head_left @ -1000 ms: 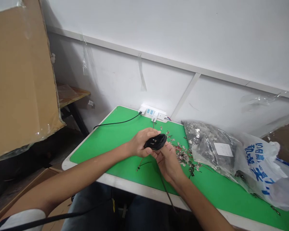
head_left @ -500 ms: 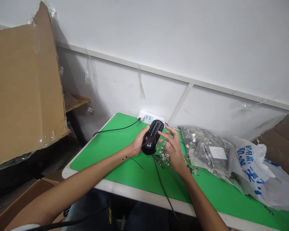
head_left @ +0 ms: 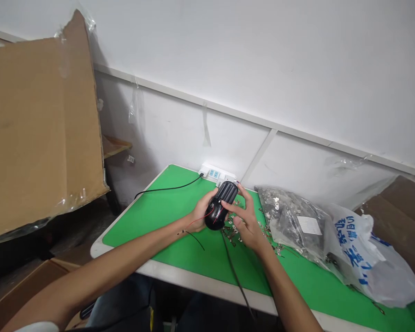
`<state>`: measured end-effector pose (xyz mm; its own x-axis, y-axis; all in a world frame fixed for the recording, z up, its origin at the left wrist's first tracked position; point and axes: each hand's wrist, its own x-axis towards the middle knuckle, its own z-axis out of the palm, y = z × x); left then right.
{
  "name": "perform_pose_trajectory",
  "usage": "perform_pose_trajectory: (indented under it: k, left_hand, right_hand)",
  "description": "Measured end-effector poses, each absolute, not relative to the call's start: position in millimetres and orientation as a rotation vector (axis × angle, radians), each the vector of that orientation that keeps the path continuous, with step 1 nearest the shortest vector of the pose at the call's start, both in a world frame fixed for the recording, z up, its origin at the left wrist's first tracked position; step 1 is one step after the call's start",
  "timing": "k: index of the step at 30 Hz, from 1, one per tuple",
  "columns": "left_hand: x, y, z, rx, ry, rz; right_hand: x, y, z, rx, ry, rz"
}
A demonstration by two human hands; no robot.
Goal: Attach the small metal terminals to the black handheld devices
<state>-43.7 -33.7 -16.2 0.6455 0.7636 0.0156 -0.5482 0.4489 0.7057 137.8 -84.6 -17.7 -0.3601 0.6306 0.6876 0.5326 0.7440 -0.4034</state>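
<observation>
Head cam on my end, looking down at a green mat on a white-edged table. Target is a black plastic housing, ribbed cell-holder slots on the far half, rounded shell on the near half. It's held in the air above the mat's middle, tilted, ribbed end pointing away, just in front of the power strip.

Left hand is clenched around the rounded end, fingers wrapped over the shell. Right hand is on the housing's right side, fingers curled in and tips pressed against it, so both hands grip the same part. Can't tell the exact thumb placement on the right.

A thin red wire runs from the housing across the left wrist. A short black wire lies on the mat just below that wrist. A thicker dark cable runs from under the housing over the table's front edge.

Loose metal terminals are scattered under and right of the hands. Right of those, a clear bag of metal parts with a white label lies against a white carrier bag with blue print. A thin black cable leads from the power strip across the mat's far left. Large cardboard sheet stands at far left.
</observation>
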Motion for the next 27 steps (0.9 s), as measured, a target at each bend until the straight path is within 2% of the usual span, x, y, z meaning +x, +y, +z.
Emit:
perform_pose_trajectory:
  k: [5,10,12,14,17,20,24,27]
  left_hand:
    - [-45,-33,-18,0.735,0.280,0.795]
    - [-43,-31,-18,0.779,0.313,0.812]
    - [-43,-31,-17,0.873,0.352,0.853]
    - [-47,-32,-15,1.048,0.387,0.940]
    - [-56,-32,-9,1.519,0.427,1.152]
    - [-64,-29,-8,2.128,0.329,1.344]
    - [-64,-23,-14,2.580,-0.108,1.429]
    - [-60,-19,-20,2.683,-0.153,1.492]
  right_hand:
    - [149,-81,-16,-0.882,-2.198,-0.257]
    - [153,-77,-17,-0.891,-2.202,-0.265]
    - [151,-79,-16,-0.898,-2.177,-0.126]
    - [145,-81,-15,-0.869,-2.068,0.179]
    - [133,-84,-11,-0.687,-1.596,0.781]
    - [121,-83,-8,-0.598,-1.138,1.160]
    - [106,-82,-9,-0.704,-1.045,1.466]
    - [92,-83,-14,-0.711,-1.041,1.485]
